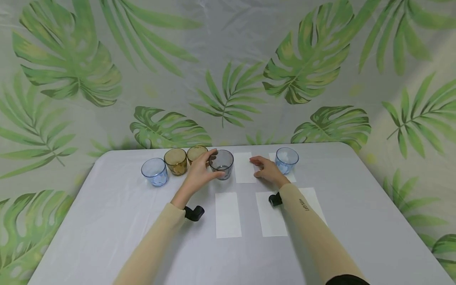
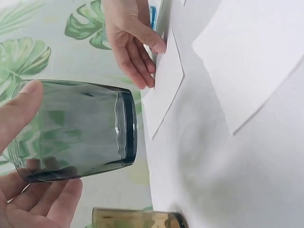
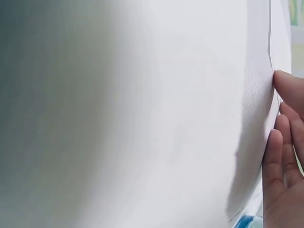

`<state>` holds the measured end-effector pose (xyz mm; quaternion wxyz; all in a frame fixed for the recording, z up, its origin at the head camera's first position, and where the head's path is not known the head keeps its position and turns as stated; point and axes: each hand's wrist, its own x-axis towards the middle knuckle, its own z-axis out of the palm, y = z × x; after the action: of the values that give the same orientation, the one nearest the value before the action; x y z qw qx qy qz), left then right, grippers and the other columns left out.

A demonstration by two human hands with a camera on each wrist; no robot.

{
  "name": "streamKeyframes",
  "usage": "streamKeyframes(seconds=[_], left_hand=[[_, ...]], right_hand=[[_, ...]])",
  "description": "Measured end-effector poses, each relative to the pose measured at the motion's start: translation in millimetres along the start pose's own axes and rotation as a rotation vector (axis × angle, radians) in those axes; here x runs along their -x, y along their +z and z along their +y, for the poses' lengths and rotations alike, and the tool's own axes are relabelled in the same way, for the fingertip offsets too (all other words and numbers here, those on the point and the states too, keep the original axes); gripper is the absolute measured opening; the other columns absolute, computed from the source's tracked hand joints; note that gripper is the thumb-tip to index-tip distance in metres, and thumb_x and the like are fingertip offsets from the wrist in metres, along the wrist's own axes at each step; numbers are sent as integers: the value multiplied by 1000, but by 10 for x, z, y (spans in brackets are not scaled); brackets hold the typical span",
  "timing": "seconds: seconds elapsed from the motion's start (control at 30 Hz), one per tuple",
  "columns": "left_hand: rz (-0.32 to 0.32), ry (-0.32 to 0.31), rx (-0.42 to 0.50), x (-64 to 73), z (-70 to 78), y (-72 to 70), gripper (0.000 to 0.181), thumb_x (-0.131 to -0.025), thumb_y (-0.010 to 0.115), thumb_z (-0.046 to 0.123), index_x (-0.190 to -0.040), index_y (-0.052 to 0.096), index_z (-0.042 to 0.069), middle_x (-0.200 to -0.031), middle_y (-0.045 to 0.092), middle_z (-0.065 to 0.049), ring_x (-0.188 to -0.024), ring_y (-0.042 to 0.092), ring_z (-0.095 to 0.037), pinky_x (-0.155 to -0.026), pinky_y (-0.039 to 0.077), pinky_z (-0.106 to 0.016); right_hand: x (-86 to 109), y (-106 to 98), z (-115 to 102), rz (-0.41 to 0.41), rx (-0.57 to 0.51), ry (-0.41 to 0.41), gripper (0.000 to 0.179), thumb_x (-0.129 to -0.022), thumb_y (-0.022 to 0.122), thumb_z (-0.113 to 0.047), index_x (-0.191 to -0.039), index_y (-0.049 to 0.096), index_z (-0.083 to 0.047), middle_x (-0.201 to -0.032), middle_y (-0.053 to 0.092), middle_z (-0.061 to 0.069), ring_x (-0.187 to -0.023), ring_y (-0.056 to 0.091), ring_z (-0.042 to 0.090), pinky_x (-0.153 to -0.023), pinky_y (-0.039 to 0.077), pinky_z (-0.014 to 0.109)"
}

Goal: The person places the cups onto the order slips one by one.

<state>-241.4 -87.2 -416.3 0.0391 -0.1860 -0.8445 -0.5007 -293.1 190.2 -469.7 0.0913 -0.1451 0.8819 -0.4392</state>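
My left hand (image 1: pixel 198 173) grips a smoky grey glass (image 1: pixel 221 166) between thumb and fingers; in the left wrist view the grey glass (image 2: pixel 78 130) is held off the table. Over to the right, my right hand (image 1: pixel 268 171) is at a white paper sheet (image 1: pixel 245 168), fingers loosely bent with nothing between them. In the right wrist view, the right hand's fingertips (image 3: pixel 273 142) lie along the paper's edge. Just beyond that hand a light blue glass (image 1: pixel 287 160) stands on another sheet.
Left of my left hand stand two amber glasses, one in front (image 1: pixel 175 162) and one partly hidden (image 1: pixel 196 152), and a second blue glass (image 1: pixel 154 172). Nearer me lie more white sheets, on the left (image 1: pixel 228 215) and right (image 1: pixel 270 215). A leaf-patterned curtain (image 1: pixel 228 79) hangs behind the table.
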Motion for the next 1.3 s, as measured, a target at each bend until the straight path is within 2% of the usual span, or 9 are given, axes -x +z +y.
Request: streamKeyframes(seconds=[0.27, 0.6, 1.3], left_hand=[[-30, -1, 46, -216, -17, 169, 79, -77, 82, 13, -142, 40, -2, -136, 48, -20, -125, 45, -31, -102, 41, -33], [-5, 19, -28, -411, -31, 365, 79, -75, 83, 15, -141, 42, -1, -132, 51, -18, -122, 49, -29, -98, 44, -32], [-42, -35, -29, -683, -143, 752, 80, -78, 82, 19, -143, 40, 1, -138, 47, -17, -124, 47, -28, -98, 44, -35]], right_hand=[[-19, 19, 9, 3, 16, 8, 56, -81, 65, 10, -134, 49, 3, -134, 52, 19, -125, 45, 34, -105, 35, 44], [-37, 29, 10, -8, 26, 24, 57, -81, 65, 10, -135, 48, 2, -135, 52, 18, -125, 45, 33, -106, 34, 43], [-24, -7, -14, -4, 64, 34, 55, -82, 67, 6, -133, 48, 4, -132, 52, 23, -125, 45, 37, -104, 37, 46]])
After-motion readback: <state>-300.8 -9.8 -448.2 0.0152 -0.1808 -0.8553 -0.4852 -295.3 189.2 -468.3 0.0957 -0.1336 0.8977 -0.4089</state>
